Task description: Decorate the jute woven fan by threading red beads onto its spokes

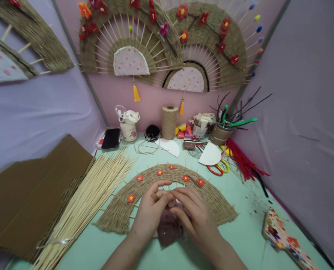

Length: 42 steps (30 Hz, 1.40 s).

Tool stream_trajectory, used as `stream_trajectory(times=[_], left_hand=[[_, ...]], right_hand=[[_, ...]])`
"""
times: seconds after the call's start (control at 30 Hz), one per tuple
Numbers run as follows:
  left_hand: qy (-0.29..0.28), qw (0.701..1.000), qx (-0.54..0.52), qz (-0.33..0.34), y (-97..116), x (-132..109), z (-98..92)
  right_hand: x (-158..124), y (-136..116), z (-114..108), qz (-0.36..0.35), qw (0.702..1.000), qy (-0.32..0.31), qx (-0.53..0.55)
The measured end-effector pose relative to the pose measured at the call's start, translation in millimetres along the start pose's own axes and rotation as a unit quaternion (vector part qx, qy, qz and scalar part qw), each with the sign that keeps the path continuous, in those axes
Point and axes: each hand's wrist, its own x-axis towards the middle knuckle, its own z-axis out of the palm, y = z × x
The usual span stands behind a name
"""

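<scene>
My left hand [151, 206] and my right hand [196, 210] meet over the front of a woven twine fan [113, 213]. Between their fingertips is a small lump of brownish modelling clay [172, 203], pinched from both sides and partly hidden by the fingers. Directly below, a clear packet of brown clay [168, 232] lies between my wrists. Small red flowers with yellow centres, such as this flower [131, 198], sit along the fan's arched band. Its lower middle is hidden behind my hands.
Bamboo sticks [82, 198] lie left beside cardboard [34, 198]. Behind the fan stand a twine spool [169, 122], a white jug [129, 127] and a can [221, 134] with green-handled pliers. Scissors [215, 170] lie right of centre; a floral-patterned object [285, 236] lies front right.
</scene>
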Motion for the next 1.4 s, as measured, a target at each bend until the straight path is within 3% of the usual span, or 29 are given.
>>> stream_trajectory(times=[0.17, 0.37, 0.47, 0.77, 0.97, 1.23, 1.4], left_hand=[[0.020, 0.999, 0.047, 0.006, -4, 1, -1.6], [-0.035, 0.998, -0.023, -0.043, -9, 1, 0.0], [-0.039, 0.998, -0.001, -0.057, -9, 0, 1.7], [-0.063, 0.997, -0.004, -0.037, -14, 3, 1.0], [-0.031, 0.999, 0.020, 0.016, -5, 1, 0.7], [-0.055, 0.998, 0.033, 0.018, -1, 1, -0.3], [-0.002, 0.999, -0.032, 0.024, -3, 7, -6.6]], right_hand=[[4, -2, 0, -0.003, 1.000, -0.002, 0.004], [3, -4, -1, -0.015, 0.999, 0.035, 0.009], [2, -2, -1, -0.007, 0.998, 0.062, 0.013], [2, 5, 4, 0.002, 0.994, 0.111, 0.016], [0, 10, 8, -0.005, 0.995, 0.096, 0.015], [-1, 12, 7, 0.005, 0.999, 0.047, 0.018], [-2, 11, 10, 0.024, 0.999, 0.034, 0.020]])
